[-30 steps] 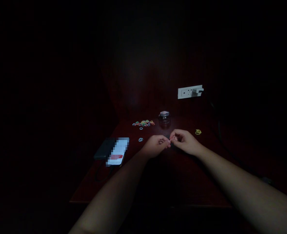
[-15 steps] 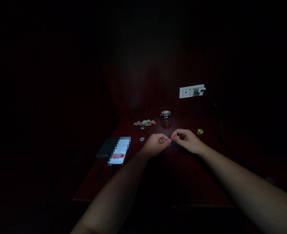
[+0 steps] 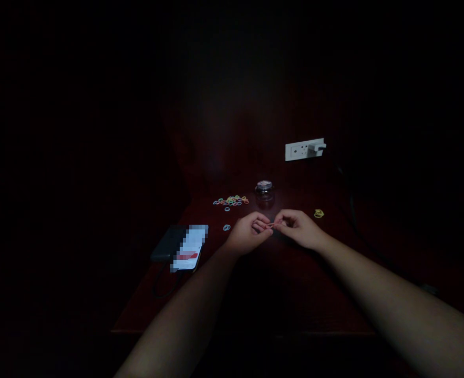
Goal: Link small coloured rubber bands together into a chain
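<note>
From here I see the left hand point(image 3: 250, 233) and right hand point(image 3: 299, 229) nearly meeting, fingertips pinching a small reddish band point(image 3: 270, 224) between them. Beyond them stands a lidded jar point(image 3: 264, 193); a multicoloured pile of bands point(image 3: 232, 201) lies beyond the left hand, yellow bands point(image 3: 319, 213) just past the right.

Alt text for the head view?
Left hand and right hand hold a thin pinkish band between their fingertips over a dark red table. Beyond are small multicoloured rings and a clear round lidded jar; a lit phone lies left, yellow bands right.
</note>
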Tool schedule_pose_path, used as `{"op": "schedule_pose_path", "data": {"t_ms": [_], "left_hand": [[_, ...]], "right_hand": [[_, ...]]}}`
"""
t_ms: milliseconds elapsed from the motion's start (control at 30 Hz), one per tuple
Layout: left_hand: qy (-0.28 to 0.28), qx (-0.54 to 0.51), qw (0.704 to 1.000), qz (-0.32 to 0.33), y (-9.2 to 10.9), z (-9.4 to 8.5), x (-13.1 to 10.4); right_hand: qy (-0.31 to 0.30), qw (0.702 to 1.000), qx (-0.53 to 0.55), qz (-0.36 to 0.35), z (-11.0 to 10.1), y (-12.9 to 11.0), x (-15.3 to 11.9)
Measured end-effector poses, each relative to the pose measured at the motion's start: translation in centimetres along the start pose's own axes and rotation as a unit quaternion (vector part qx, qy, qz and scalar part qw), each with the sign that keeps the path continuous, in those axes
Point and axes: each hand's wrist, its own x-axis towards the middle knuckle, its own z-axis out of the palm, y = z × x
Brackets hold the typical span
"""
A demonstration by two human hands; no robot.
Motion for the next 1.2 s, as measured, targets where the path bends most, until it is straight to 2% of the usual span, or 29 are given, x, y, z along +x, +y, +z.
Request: {"op": "schedule_pose_path", "data": {"t_ms": [200,500,833,1200], "left_hand": [[0.024,0.035,0.999,0.006,0.18,-0.32,0.01],[0.025,0.049,0.998,-0.003,0.61,-0.35,0.07],[0.024,0.047,0.999,0.004,-0.11,-0.29,0.11],[0.031,0.067,0.997,0.002,0.13,-0.55,0.09]], "right_hand": [[0.011,1.000,-0.006,-0.007,-0.02,-0.23,-0.05],[0.007,1.000,0.023,-0.010,0.15,-0.36,-0.08],[0.016,1.000,-0.015,0.001,-0.01,-0.18,-0.08],[0.027,0.999,-0.034,0.000,-0.14,-0.08,-0.14]]}}
